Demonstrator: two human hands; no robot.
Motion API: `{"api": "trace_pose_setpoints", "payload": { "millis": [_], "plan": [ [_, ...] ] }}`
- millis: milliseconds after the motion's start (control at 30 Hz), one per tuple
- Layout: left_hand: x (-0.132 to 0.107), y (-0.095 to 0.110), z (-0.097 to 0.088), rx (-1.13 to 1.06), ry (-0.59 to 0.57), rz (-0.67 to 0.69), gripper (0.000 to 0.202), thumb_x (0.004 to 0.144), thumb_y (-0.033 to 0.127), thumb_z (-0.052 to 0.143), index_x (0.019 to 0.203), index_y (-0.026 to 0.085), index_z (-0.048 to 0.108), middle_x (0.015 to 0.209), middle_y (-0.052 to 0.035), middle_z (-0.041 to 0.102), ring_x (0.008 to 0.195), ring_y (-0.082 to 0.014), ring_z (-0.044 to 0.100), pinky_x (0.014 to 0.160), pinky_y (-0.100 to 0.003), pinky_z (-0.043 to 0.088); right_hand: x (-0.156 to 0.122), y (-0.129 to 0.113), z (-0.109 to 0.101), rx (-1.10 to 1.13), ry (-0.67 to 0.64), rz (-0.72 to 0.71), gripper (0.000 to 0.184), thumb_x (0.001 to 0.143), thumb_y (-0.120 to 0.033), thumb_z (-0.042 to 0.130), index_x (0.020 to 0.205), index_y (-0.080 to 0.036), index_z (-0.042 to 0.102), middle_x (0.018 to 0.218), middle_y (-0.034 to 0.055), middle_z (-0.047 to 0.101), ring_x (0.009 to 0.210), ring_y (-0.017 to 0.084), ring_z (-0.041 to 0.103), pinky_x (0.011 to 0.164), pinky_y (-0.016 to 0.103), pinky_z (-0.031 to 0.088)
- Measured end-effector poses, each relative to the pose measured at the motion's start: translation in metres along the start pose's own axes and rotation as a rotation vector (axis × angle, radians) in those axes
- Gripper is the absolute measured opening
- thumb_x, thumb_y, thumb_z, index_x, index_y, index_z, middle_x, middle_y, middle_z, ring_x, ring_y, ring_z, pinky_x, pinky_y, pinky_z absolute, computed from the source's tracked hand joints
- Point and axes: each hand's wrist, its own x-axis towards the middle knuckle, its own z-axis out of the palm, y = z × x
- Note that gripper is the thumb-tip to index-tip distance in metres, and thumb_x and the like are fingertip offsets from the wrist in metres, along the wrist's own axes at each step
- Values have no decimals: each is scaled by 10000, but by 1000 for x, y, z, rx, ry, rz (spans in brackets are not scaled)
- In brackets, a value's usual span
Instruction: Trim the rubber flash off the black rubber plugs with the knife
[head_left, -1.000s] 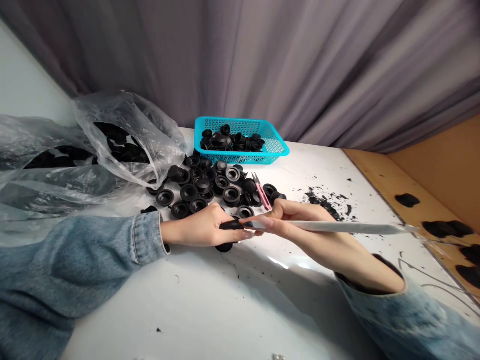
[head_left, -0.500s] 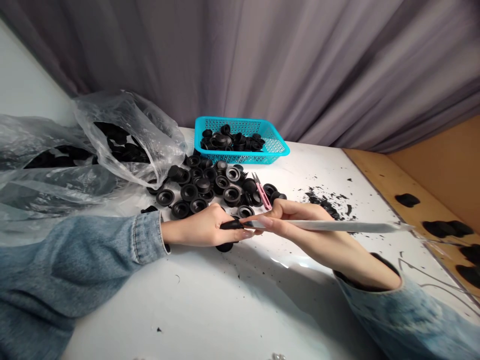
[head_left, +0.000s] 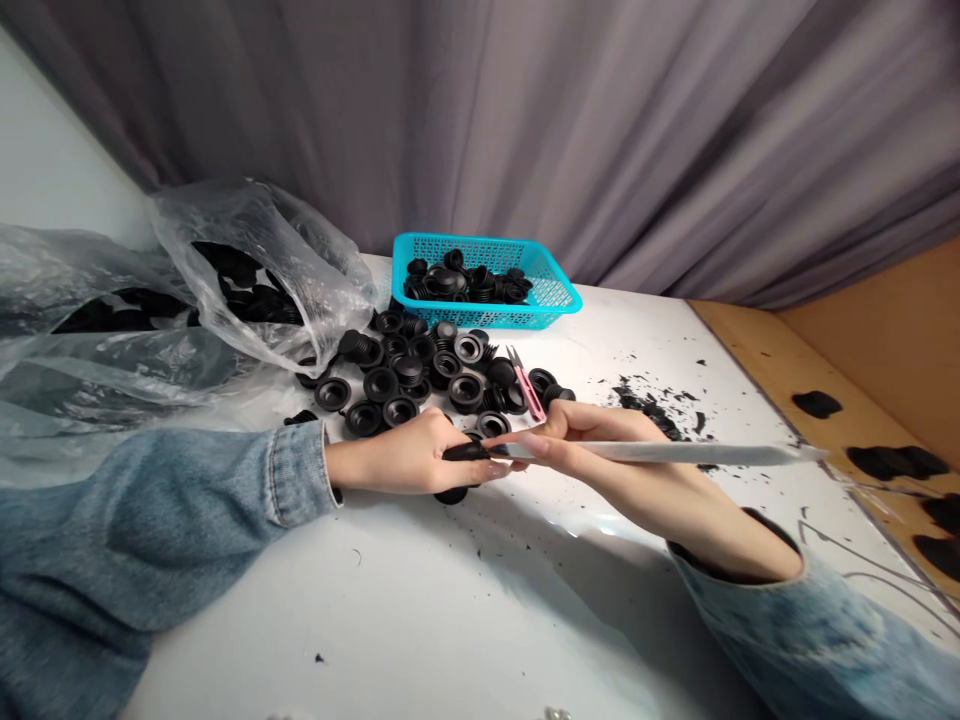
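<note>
My left hand (head_left: 409,457) is closed on a black rubber part (head_left: 459,470), held low on the white table (head_left: 465,600). My right hand (head_left: 585,440) grips a long thin blade tool (head_left: 675,453), its tip laid against the top edge of that part. The tool's handle reaches out to the right past my wrist. Just behind both hands lies a pile of several black rubber parts (head_left: 420,375), with pink snips (head_left: 525,383) at its right side.
A turquoise basket (head_left: 555,290) with more black parts stands at the back. Clear plastic bags (head_left: 187,300) of parts fill the left. Black trimmings (head_left: 652,405) are scattered on the right. A brown board (head_left: 862,400) with dark pieces borders the table's right edge.
Hardly anything differs. Both hands keep the same hold on the part and the tool, and the view has shifted very slightly.
</note>
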Motion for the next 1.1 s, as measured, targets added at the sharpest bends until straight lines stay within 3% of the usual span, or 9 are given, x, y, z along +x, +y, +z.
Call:
{"api": "trace_pose_setpoints", "payload": {
  "millis": [200, 433, 600, 800, 933, 1033, 1100],
  "plan": [
    [-1, -1, 1, 17, -9, 11, 282, 864, 321, 512, 703, 120, 626, 571, 46, 432, 557, -74, 411, 529, -187, 327, 0, 0, 1, -35, 14, -6, 373, 828, -452, 524, 573, -197, 430, 511, -58, 344, 455, 75, 287, 395, 204, 210],
    [-1, -1, 1, 25, 1, 20, 296, 861, 328, 513, 674, 123, 618, 550, 49, 425, 536, -72, 397, 520, -189, 326, 0, -2, 0, -35, 14, 0, 387, 824, -469, 513, 568, -197, 413, 560, -32, 453, 513, 94, 378, 432, 205, 265],
    [-1, -2, 2, 26, -3, 7, 322, 860, 334, 511, 627, 119, 571, 543, 49, 405, 530, -69, 391, 508, -188, 311, -1, 0, 1, -52, 18, 1, 396, 822, -477, 516, 559, -200, 412, 524, -42, 424, 472, 85, 362, 414, 203, 261],
    [0, -2, 3, 27, 1, 6, 347, 853, 354, 500, 587, 131, 496, 536, 50, 374, 526, -73, 370, 497, -189, 302, -3, 0, 4, -124, 21, -89, 335, 859, -400, 496, 594, -204, 440, 544, -17, 546, 497, 102, 471, 446, 205, 336],
    [1, -2, 2, 36, -4, -34, 409, 843, 380, 490, 521, 144, 403, 497, 54, 302, 481, -68, 314, 439, -193, 250, -9, -2, 14, -218, 67, -204, 211, 884, -286, 458, 698, -198, 506, 720, 33, 690, 498, 100, 550, 471, 213, 421],
    [1, -3, 2, 50, -5, -65, 450, 843, 415, 475, 501, 151, 351, 479, 55, 270, 457, -62, 284, 415, -196, 225, -15, -2, 27, -262, 155, -290, 168, 886, -205, 436, 733, -203, 506, 950, 88, 710, 671, 140, 657, 600, 249, 514],
    [1, -5, 3, 49, -5, -89, 469, 842, 451, 473, 501, 152, 350, 477, 54, 273, 453, -61, 283, 409, -193, 225, -17, 1, 35, -315, 221, -328, 179, 885, -172, 427, 726, -206, 502, 997, 103, 701, 743, 156, 670, 655, 271, 533]
  ]
}}
